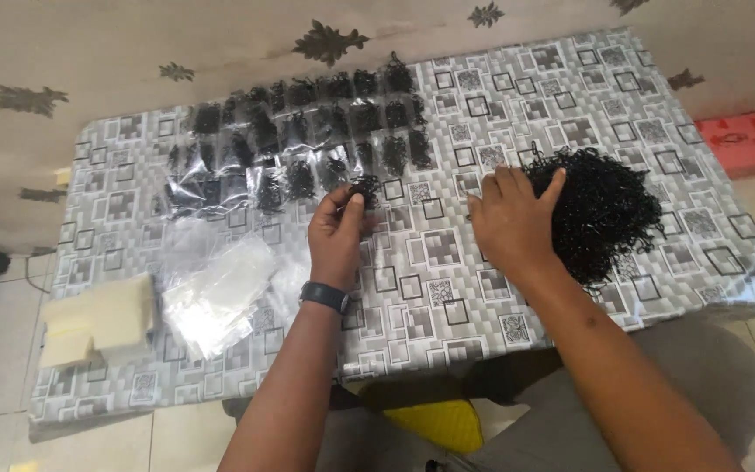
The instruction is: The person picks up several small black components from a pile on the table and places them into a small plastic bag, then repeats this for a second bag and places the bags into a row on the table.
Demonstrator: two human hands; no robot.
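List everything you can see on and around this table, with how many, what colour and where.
table: one, grey-and-white square-patterned cover, centre of view
loose pile of small rings: one heap, black, right side of the table
filled clear bags: many, too crowded to count, black contents, in rows at the far left-centre
empty clear bags: one loose stack, transparent, near left of the table
pale block: one, cream, near left corner
red box: one, red, on the floor past the right end
wristwatch: one, dark, left wrist
left hand: pinching a small black bunch
right hand: resting on the pile's left edge
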